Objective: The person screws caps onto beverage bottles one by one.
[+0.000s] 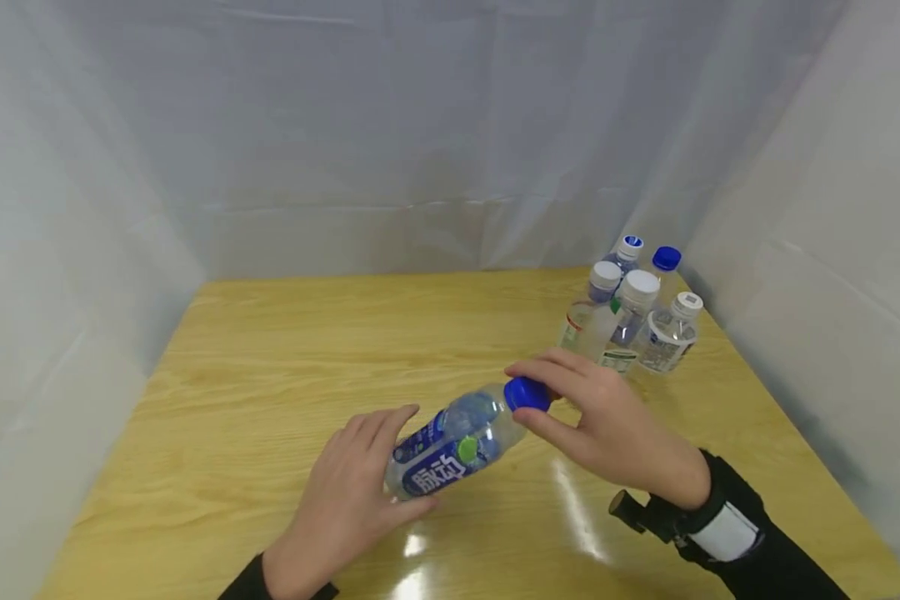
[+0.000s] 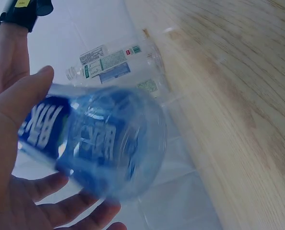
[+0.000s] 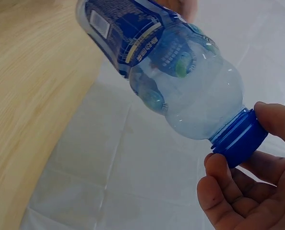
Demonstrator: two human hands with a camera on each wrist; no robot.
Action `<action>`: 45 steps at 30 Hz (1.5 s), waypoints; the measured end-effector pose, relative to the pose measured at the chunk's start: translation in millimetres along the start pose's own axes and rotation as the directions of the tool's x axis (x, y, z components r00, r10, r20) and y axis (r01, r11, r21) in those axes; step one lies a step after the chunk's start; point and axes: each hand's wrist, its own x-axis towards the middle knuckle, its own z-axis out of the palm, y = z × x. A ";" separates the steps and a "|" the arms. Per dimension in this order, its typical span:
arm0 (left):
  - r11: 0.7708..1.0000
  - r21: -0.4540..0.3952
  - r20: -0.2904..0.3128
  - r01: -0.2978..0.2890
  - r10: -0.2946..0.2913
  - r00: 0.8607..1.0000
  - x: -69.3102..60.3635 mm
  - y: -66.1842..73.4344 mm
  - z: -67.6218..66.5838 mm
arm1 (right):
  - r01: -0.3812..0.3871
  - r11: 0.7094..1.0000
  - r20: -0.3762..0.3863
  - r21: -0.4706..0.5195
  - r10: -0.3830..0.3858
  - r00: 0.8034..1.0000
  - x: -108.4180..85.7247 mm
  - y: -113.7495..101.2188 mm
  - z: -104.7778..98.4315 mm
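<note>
A clear plastic bottle (image 1: 450,446) with a blue label and a blue cap (image 1: 527,394) is tilted above the table, cap end up and to the right. My right hand (image 1: 596,408) pinches the cap between thumb and fingers; the right wrist view shows the cap (image 3: 241,139) on the bottle's neck. Around the base end is my left hand (image 1: 356,479), thumb and fingers spread on either side. In the left wrist view the bottle (image 2: 109,139) is blurred beside the left thumb (image 2: 29,91); whether the palm touches it cannot be made out.
At the table's far right corner stands a group of clear bottles, among them a white-capped one (image 1: 637,292), a blue-capped one (image 1: 665,262) and a short one (image 1: 669,337). The wooden table (image 1: 285,358) is bordered by pale hanging sheets (image 1: 345,150) at back and sides.
</note>
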 end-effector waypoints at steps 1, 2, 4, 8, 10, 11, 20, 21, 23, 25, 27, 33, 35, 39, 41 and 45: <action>1.000 -0.003 -0.002 -0.002 0.002 1.000 -0.3 -0.8 -0.4 | -0.013 1.000 -0.011 -0.022 0.012 1.000 -1.4 1.8 -4.7; 1.000 -0.004 -0.005 -0.003 0.003 1.000 -0.8 -1.7 -0.9 | -0.021 0.999 -0.024 -0.039 0.020 1.000 -3.0 4.1 -9.5; 1.000 -0.007 -0.014 -0.002 0.002 1.000 -1.4 -3.7 -1.9 | -0.030 0.997 -0.048 -0.070 0.027 0.999 -6.7 10.5 -19.7; 1.000 -0.020 -0.036 0.007 -0.008 0.999 -3.1 -7.5 -4.8 | -0.053 0.989 -0.066 -0.136 0.044 0.997 -14.8 26.8 -38.7; 1.000 -0.019 -0.046 0.008 -0.008 0.999 -4.0 -9.2 -6.3 | -0.071 0.982 -0.068 -0.177 0.060 0.996 -18.8 34.9 -45.8; 1.000 -0.019 -0.050 0.006 -0.007 0.999 -4.5 -9.9 -6.6 | -0.085 0.977 -0.069 -0.198 0.072 0.995 -21.1 38.2 -48.7; 1.000 -0.017 -0.078 0.008 -0.009 0.997 -6.5 -12.6 -5.4 | -0.162 0.935 -0.042 -0.314 0.157 0.987 -29.4 57.3 -60.0; 1.000 -0.016 -0.078 0.011 -0.012 0.997 -6.8 -12.6 -5.3 | -0.168 0.932 -0.034 -0.321 0.166 0.986 -29.3 59.0 -60.1; 1.000 -0.014 -0.076 0.019 -0.020 0.997 -7.3 -12.8 -5.4 | -0.177 0.928 -0.015 -0.328 0.182 0.983 -29.2 62.2 -60.1; 1.000 -0.012 -0.074 0.023 -0.024 0.997 -7.7 -13.1 -5.4 | -0.184 0.923 0.002 -0.337 0.196 0.981 -29.2 65.9 -59.7; 1.000 -0.016 -0.068 0.026 -0.027 0.997 -8.2 -13.1 -5.5 | -0.180 0.921 0.015 -0.345 0.197 0.980 -29.2 69.7 -59.4; 0.999 -0.020 -0.080 0.027 -0.028 0.996 -7.8 -13.3 -4.1 | -0.162 0.927 0.036 -0.339 0.185 0.982 -26.7 77.0 -60.3; 0.999 -0.019 -0.082 0.027 -0.029 0.996 -7.4 -13.6 -3.3 | -0.164 0.924 0.042 -0.345 0.190 0.981 -25.1 79.6 -61.1; 0.999 -0.015 -0.084 0.028 -0.030 0.996 -7.0 -13.8 -2.5 | -0.182 0.918 0.056 -0.353 0.215 0.975 -21.6 84.8 -62.7; 1.000 -0.014 -0.086 0.024 -0.025 0.996 -6.9 -13.8 -2.1 | -0.192 0.916 0.060 -0.353 0.227 0.972 -20.2 87.2 -63.3; 1.000 -0.004 -0.091 0.016 -0.017 0.996 -6.7 -14.2 -1.0 | -0.200 0.916 0.073 -0.349 0.239 0.968 -17.3 92.6 -63.5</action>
